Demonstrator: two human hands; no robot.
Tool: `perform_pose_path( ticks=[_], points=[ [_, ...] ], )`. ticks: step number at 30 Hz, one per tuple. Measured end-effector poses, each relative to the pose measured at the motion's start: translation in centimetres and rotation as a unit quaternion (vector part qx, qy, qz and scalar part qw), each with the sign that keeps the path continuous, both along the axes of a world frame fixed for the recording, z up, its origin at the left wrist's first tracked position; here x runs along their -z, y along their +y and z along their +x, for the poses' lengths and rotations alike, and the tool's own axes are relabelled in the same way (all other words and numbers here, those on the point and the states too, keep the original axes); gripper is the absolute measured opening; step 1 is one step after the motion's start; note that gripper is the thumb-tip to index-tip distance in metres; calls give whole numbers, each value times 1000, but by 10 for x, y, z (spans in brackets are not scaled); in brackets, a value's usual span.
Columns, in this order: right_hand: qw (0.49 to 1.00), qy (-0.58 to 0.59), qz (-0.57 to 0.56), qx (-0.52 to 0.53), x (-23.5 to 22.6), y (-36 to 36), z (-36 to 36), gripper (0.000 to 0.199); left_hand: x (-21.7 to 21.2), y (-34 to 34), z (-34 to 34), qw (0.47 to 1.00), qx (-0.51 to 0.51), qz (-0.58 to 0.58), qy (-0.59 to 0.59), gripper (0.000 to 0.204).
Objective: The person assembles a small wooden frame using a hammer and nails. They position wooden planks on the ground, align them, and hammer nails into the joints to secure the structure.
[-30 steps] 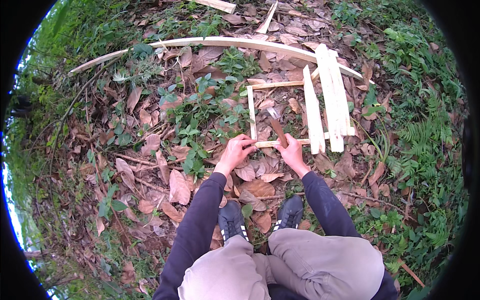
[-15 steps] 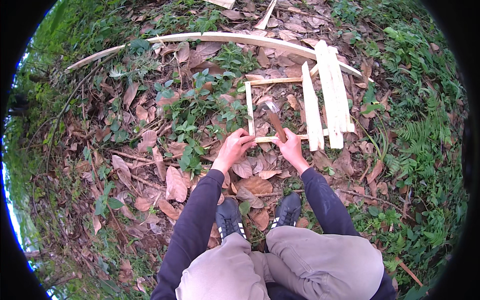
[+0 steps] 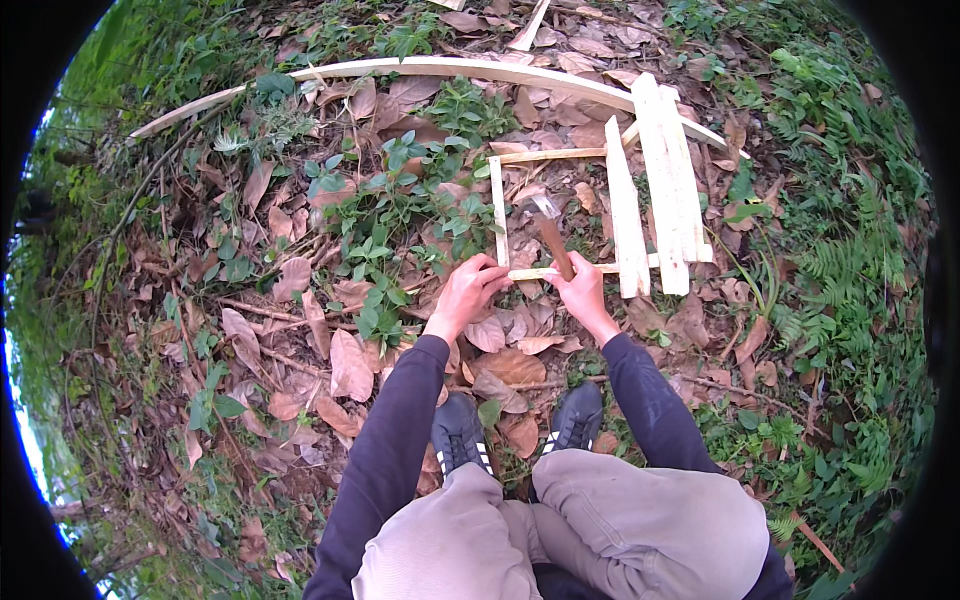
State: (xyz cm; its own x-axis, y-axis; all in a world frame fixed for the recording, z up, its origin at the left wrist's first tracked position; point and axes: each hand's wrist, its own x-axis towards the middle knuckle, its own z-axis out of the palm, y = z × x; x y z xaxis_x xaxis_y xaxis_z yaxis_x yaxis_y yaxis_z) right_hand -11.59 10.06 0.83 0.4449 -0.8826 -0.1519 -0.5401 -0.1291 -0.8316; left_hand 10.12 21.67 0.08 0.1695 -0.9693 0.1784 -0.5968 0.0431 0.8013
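A light wooden frame lies on the leafy ground, with a short left strip point(image 3: 499, 210), a far strip point(image 3: 555, 156) and a near strip point(image 3: 606, 268). My left hand point(image 3: 468, 293) is closed at the near left corner, its fingertips pinching the wood where two strips meet. In my right hand point(image 3: 582, 292) is the wooden handle of a hammer point(image 3: 552, 242); its metal head points away, over the inside of the frame. The right fingertips also come close to the near strip. Pale split boards point(image 3: 662, 180) and a narrower pointed board point(image 3: 625, 220) lie across the frame's right part.
Beyond the frame, a long curved wooden strip point(image 3: 440, 66) spans the ground. Low green plants point(image 3: 380, 240) grow left of the frame, and ferns point(image 3: 840, 275) fill the right side. Dry brown leaves point(image 3: 350, 366) cover the soil around my shoes point(image 3: 460, 432).
Almost nothing differs. The view has shifted slightly, and the hammer head sits a touch lower in the picture; both hands keep their places and grips.
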Motion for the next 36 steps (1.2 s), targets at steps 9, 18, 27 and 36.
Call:
perform_pose_path(
  ticks=[9,18,27,36],
  points=[
    [1000,11,14,2,0,1,-1,24,4,2,-4,1000,-18,-11,11,19],
    [994,20,-104,-24,-30,12,-10,27,4,3,-6,999,-39,-10,32,19],
    [982,99,4,-158,-96,40,-57,27,8,4,-4,999,-37,-6,35,18],
    [974,102,-33,-199,-100,43,-49,27,4,1,-7,998,-43,-15,33,18]
  ],
)
